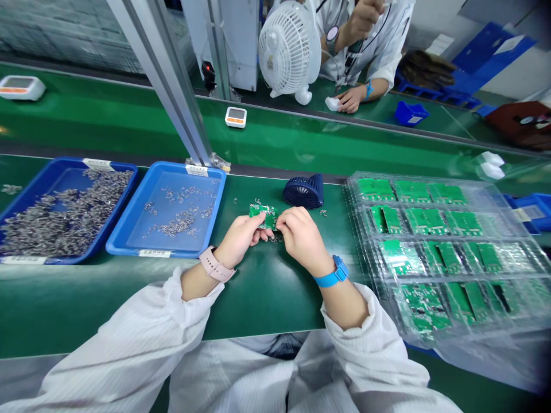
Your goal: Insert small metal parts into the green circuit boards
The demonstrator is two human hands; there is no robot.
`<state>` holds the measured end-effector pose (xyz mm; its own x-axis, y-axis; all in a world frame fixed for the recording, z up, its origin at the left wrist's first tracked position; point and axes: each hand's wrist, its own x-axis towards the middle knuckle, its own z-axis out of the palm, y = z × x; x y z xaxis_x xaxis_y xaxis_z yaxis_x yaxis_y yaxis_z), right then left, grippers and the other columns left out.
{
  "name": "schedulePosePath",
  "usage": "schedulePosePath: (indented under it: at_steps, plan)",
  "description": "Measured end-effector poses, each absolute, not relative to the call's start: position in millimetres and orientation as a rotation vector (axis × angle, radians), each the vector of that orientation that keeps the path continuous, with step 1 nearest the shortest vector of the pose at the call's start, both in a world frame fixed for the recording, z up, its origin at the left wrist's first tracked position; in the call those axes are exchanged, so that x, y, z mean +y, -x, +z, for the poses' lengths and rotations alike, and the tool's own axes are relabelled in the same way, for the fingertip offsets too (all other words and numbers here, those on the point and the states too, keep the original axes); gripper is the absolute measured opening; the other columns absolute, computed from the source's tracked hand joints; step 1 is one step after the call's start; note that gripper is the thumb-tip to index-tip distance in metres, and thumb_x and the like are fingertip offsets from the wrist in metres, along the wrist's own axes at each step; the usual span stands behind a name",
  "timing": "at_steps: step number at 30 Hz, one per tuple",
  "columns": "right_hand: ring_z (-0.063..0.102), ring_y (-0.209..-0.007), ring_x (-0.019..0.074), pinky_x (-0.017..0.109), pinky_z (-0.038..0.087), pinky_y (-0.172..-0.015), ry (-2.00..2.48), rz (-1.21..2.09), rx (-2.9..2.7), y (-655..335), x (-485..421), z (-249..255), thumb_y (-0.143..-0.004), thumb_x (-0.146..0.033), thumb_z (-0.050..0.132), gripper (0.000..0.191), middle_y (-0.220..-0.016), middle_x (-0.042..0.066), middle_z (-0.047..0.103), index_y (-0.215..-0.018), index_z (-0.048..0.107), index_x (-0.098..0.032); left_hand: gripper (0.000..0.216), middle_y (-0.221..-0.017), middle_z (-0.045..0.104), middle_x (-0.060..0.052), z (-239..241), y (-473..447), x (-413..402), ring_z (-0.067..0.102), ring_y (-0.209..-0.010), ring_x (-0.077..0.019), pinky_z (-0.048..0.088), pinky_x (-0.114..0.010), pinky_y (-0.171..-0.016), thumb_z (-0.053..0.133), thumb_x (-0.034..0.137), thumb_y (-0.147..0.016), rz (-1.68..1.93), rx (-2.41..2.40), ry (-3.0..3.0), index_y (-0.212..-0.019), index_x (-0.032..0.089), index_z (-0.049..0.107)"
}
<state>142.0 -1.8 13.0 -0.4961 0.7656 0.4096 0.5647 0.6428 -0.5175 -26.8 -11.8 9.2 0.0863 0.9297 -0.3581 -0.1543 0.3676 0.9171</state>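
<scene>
A small green circuit board (pixel 263 214) is held just above the green bench between both of my hands. My left hand (pixel 239 236), with a pink watch at the wrist, pinches the board's left side. My right hand (pixel 301 236), with a blue wrist strap, has its fingers closed at the board's right edge, and whether it also holds a small part is hidden. A few loose metal parts (pixel 275 237) lie on the bench under my hands.
Two blue trays hold small metal parts, one heaped (pixel 64 212), one sparse (pixel 170 215). A dark blue fan (pixel 305 191) lies behind the board. Clear trays of green boards (pixel 434 252) are stacked at right. Across the belt a person's hand (pixel 350 98) rests beside a white fan (pixel 289 49).
</scene>
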Motion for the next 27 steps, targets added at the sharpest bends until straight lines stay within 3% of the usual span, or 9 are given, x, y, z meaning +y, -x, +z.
schedulePosePath:
  at_steps: [8,13,20,27]
  plan:
    - [0.055,-0.089,0.0199,0.034,0.046,-0.084,1.041,0.469,-2.181,-139.0,-1.9,11.7,-0.094,-0.013,0.047,0.018,-0.088,0.006,0.063,-0.083,0.059,-0.02,0.048,-0.052,0.059,-0.006,8.5,27.7,-11.9,0.044,-0.045,-0.0077,0.027,-0.021,-0.042,0.06,0.053,-0.079,0.965,1.202,-0.852,-0.061,0.009,0.069]
    - [0.061,-0.087,0.018,0.029,0.048,-0.075,1.154,0.604,-1.977,-163.4,3.6,36.4,-0.092,-0.028,0.057,0.011,-0.092,0.004,0.068,-0.09,0.066,-0.021,0.05,-0.056,0.059,-0.005,11.4,28.3,-11.4,0.041,-0.043,-0.0062,0.024,-0.02,-0.04,0.061,0.056,-0.078,0.976,1.16,-0.837,-0.063,0.009,0.069]
    - [0.059,-0.075,0.0189,0.031,0.045,-0.073,1.787,0.212,-1.812,-222.4,18.8,36.3,-0.083,-0.017,0.057,0.013,-0.086,0.005,0.066,-0.089,0.069,-0.02,0.05,-0.057,0.058,-0.005,11.2,29.4,-9.8,0.04,-0.042,-0.0054,0.023,-0.019,-0.04,0.064,0.056,-0.075,0.997,1.177,-0.762,-0.063,0.008,0.069]
    - [0.06,-0.073,0.0144,0.027,0.045,-0.072,1.755,0.505,-2.004,-202.3,16.6,23.8,-0.081,-0.018,0.067,0.008,-0.084,0.001,0.066,-0.087,0.071,-0.022,0.05,-0.057,0.058,-0.005,13.9,28.9,-10.3,0.04,-0.043,-0.0053,0.023,-0.019,-0.04,0.065,0.057,-0.073,0.987,1.207,-0.731,-0.063,0.008,0.069]
